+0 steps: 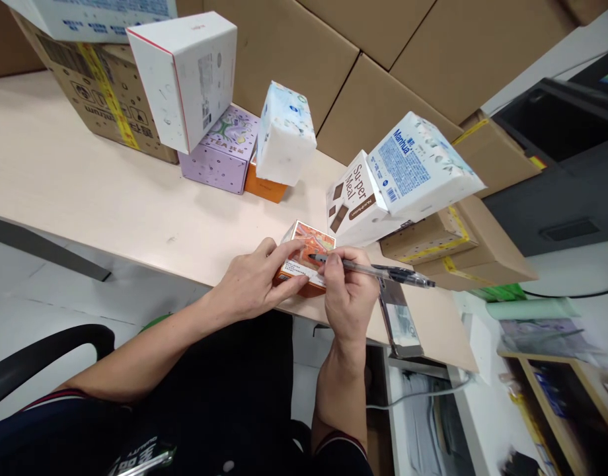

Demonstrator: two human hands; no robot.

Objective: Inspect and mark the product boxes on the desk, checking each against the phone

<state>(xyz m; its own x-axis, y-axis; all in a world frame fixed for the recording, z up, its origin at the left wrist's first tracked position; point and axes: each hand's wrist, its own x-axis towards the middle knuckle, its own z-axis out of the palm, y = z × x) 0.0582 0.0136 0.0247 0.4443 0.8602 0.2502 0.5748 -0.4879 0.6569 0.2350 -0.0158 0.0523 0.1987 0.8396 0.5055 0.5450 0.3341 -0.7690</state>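
Observation:
A small orange and white box lies at the table's front edge. My left hand grips its left side, with the index finger on the printed top and the thumb along the near side. Between the fingers of my right hand is a clear pen with a black clip, its tip at the box's top. Just behind stands a white Su-per Meal box. A Manhua tissue pack leans against it.
Back left, a white box rests on a purple tea box; a tissue pack sits on an orange box. Cardboard cartons line the rear. A dark flat item lies right, at the table edge.

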